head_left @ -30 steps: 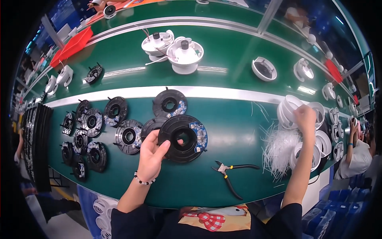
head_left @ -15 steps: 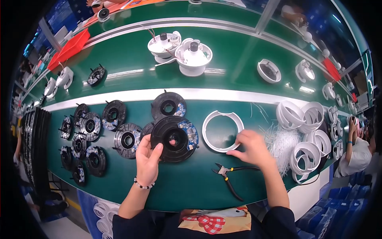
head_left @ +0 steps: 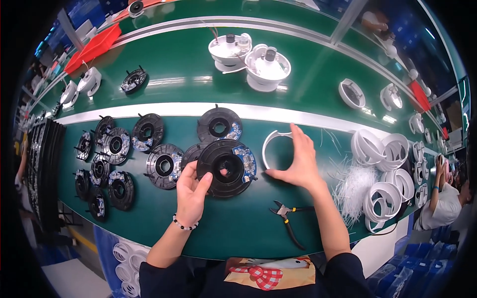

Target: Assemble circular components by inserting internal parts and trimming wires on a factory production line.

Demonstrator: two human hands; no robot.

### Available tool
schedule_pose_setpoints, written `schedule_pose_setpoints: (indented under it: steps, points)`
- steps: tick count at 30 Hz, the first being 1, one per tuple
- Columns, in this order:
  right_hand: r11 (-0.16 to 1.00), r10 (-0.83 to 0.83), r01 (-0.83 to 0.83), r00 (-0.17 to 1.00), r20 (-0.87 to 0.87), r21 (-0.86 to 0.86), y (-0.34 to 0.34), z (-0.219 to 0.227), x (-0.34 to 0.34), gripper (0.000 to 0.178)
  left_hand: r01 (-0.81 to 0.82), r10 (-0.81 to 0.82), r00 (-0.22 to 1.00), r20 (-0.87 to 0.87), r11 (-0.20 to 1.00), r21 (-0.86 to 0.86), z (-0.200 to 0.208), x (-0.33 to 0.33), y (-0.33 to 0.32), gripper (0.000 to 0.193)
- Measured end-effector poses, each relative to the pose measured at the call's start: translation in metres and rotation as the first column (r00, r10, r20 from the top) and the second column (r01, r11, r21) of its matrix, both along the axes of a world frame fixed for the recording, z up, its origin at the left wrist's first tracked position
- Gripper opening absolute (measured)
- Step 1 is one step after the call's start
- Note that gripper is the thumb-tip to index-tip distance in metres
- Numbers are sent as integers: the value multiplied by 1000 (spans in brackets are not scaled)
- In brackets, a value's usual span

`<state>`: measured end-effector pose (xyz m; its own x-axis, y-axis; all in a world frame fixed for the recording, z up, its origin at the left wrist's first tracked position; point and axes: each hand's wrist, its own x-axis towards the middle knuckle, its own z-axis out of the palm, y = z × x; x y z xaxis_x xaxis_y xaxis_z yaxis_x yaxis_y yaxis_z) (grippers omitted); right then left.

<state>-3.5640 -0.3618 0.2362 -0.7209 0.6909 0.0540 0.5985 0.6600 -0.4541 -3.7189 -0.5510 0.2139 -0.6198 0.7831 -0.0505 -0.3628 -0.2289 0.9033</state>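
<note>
My left hand (head_left: 191, 191) is closed on the edge of a round black plastic base (head_left: 213, 184) with a blue circuit board on its right side. A fingertip shows through the base's centre hole. To its right, my right hand (head_left: 302, 161) spans a white plastic ring (head_left: 266, 149), thumb at the near rim and fingers at the far rim. The hand hides the ring's right part. Diagonal pliers (head_left: 287, 221) with black and yellow handles lie just nearer to me, jaws apart. Two more black bases (head_left: 204, 121) rest behind the held one.
Several black bases (head_left: 115, 145) cover the bench's left side. White rings (head_left: 381, 196) pile up at the right beside a heap of thin white strips (head_left: 354, 188). Beyond the white ledge (head_left: 174, 110), two white housings (head_left: 268, 74) stand on the green surface.
My right hand has swung up and wrapped further across the white ring, which has shifted away from me. My left hand still holds the black base. The whole view has shifted slightly.
</note>
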Motion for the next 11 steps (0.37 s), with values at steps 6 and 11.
schedule_pose_setpoints:
  steps: [6,11]
  points:
    - [769,-122,-393,685,-718,-505,-30,2,-4,104,10,-10,1000,-14,1000,7,-1,7,0,29]
    - [908,156,-346,803,-575,-237,-83,7,-29,104,-14,10,974,228,1000,16,-16,18,-4,41]
